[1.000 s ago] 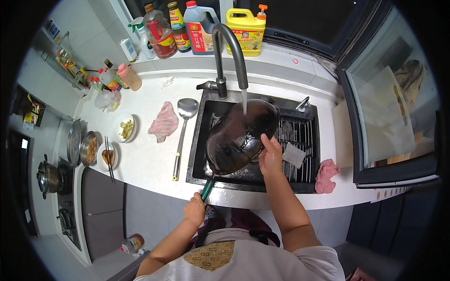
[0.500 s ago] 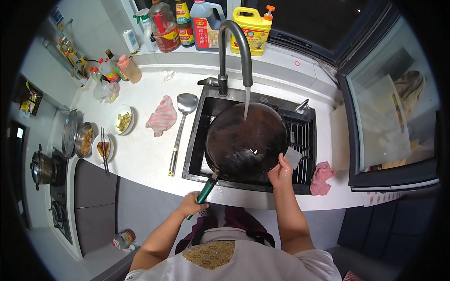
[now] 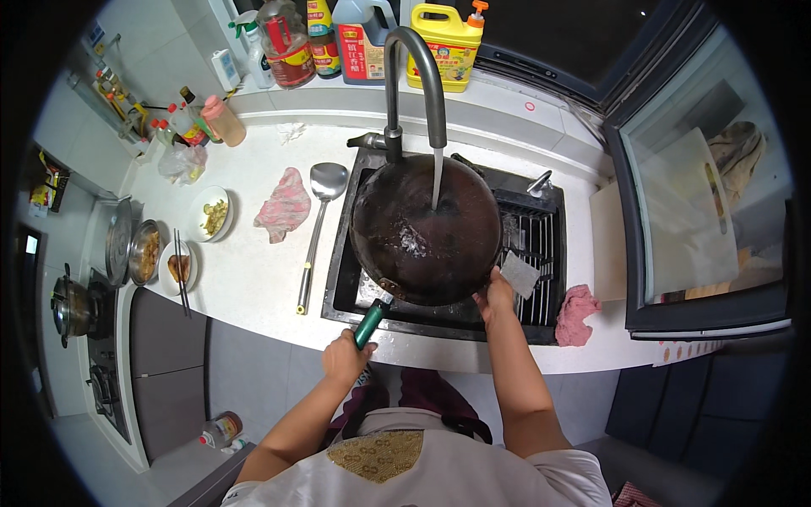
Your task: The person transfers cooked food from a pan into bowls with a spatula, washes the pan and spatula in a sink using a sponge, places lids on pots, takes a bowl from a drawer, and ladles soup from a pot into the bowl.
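Wok (image 3: 422,245), dark and round, is held over the black sink (image 3: 338,296), tilted, its broad face up; whether its underside rests on the sink cannot be told. The white counter (image 3: 253,296) spreads around it, and an open window pane (image 3: 710,211) leans in at the right. The wok covers much of the basin and meets the slatted rack (image 3: 541,228) at its right side in this view. Above it arches the grey faucet (image 3: 433,93), its neck hanging over the far part of the wok and pouring water onto it. On the sill behind stand a blue-grey jug (image 3: 363,51) and a yellow jug (image 3: 443,51). Left of the sink lies a metal spatula (image 3: 328,180), with a pale pink cloth (image 3: 285,207) beside it. Further left are two food bowls, the nearer bowl (image 3: 191,262) with chopsticks (image 3: 183,286) across it. The left hand (image 3: 344,357) is wrapped around the wok's green handle (image 3: 369,324); the right hand (image 3: 495,297) grasps the near right rim. A deeper pink cloth (image 3: 578,315) sits against the sink's right edge, and a small grey pad (image 3: 519,275) lies on the rack, just beside the right hand.
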Demonstrator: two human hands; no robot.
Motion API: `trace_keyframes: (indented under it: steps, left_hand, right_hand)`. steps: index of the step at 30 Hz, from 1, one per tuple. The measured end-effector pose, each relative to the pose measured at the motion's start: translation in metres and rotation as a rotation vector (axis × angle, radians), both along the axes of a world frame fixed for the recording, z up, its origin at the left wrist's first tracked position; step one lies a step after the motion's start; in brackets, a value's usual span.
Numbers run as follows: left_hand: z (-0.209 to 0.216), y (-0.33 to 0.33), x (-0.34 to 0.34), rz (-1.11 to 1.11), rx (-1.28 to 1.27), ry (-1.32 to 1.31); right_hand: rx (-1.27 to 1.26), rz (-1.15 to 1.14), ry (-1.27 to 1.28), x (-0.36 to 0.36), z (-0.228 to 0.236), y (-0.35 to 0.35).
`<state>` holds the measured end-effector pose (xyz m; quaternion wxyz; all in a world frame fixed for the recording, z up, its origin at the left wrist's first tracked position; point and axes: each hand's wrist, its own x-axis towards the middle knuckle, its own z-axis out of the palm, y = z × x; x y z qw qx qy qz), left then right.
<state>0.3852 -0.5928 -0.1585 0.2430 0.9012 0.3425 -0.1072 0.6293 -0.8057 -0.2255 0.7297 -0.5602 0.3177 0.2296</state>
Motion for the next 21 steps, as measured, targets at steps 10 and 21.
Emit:
trace_keyframes:
  steps: [10, 21]
  left_hand:
    - [0.000, 0.010, -0.008, -0.156, -0.133, 0.003]
    - [0.016, 0.032, -0.026, 0.343, -1.812, 0.066]
  right_hand:
    - [-0.238, 0.022, 0.065, 0.004, -0.019, 0.005]
    - [-0.150, 0.168, 0.174, -0.004, -0.002, 0.011]
